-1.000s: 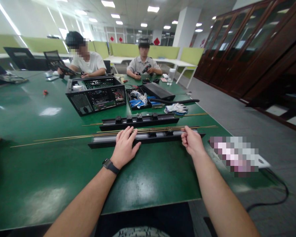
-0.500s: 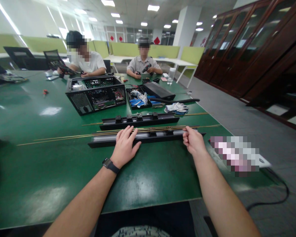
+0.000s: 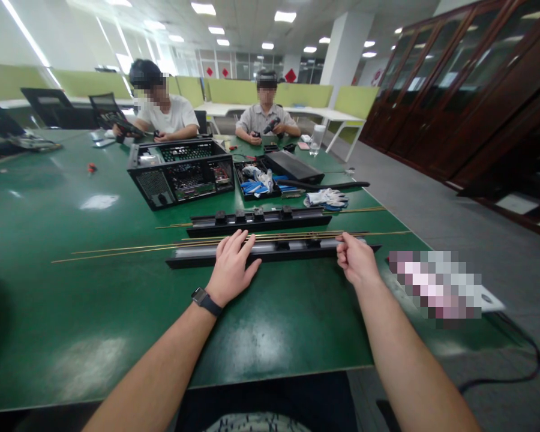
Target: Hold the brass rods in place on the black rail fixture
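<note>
My left hand (image 3: 234, 264) lies palm down with its fingers spread over the near black rail (image 3: 198, 257) and the thin brass-coloured rods (image 3: 130, 249) along it. A watch (image 3: 200, 296) is on that wrist. At the rail's right end, my right hand (image 3: 357, 257) pinches what looks like one of the rods between thumb and fingers. Several rods run lengthwise over the rail and stick out past its left end. Dark blocks (image 3: 314, 242) sit in the rail's channel. Behind it, a second black rail (image 3: 261, 225) carries several similar blocks.
An open computer case (image 3: 186, 180) stands beyond the rails, beside a tray (image 3: 276, 193) of gloves and a black box (image 3: 294, 166). White gloves (image 3: 326, 198) lie right. Two people sit across the green table (image 3: 130, 324); one holds a drill (image 3: 271, 125). A blurred-out object (image 3: 436, 285) lies right.
The view has shifted slightly. The longest rod's left end has slid a little to the right. Both hands keep nearly the same place on the rail. A hand at the far left edge has gone.
</note>
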`<state>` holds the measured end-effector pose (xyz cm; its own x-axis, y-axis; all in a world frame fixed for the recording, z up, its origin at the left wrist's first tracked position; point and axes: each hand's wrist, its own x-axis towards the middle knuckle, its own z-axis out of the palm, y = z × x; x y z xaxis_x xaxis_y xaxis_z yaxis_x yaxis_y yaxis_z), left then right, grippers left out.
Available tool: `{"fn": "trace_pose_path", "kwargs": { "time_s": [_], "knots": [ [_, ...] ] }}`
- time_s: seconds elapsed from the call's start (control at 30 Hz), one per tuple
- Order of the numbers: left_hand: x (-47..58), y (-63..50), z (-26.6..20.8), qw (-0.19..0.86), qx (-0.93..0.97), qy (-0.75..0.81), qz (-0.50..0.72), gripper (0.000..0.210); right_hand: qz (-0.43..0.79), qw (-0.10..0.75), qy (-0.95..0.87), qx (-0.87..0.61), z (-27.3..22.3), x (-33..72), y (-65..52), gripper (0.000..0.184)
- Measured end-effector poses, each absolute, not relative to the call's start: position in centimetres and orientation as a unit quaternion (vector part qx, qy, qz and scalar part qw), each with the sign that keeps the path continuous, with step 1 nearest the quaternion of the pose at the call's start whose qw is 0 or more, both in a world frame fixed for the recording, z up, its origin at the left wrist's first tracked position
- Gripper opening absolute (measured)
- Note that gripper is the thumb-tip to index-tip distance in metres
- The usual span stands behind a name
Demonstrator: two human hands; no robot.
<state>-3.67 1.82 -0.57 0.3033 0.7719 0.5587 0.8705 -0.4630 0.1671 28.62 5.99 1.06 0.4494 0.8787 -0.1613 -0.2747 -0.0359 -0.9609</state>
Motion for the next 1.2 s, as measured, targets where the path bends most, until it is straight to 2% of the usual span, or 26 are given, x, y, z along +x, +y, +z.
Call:
{"fn": "trace_pose_path", "kwargs": {
  "time_s": [0.4, 0.7, 0.93, 1.2],
  "knots": [
    [-3.63, 1.79, -0.55, 0.077, -0.802, -0.514, -0.293, 0.055, 0.479, 0.611, -0.291, -0.559, 1.28, 28.22, 5.79, 0.024],
    [-3.59, 1.68, -0.39, 0.079, -0.803, -0.514, -0.291, 0.055, 0.443, 0.641, -0.269, -0.566, 1.27, 28.63, 5.97, 0.022],
    [-3.59, 1.76, -0.55, 0.077, -0.802, -0.514, -0.294, 0.055, 0.469, 0.615, -0.287, -0.566, 1.32, 28.31, 5.84, 0.028],
    [-3.64, 1.76, -0.50, 0.076, -0.803, -0.514, -0.293, 0.056, 0.437, 0.646, -0.268, -0.566, 1.23, 28.77, 6.01, 0.021]
  ]
}}
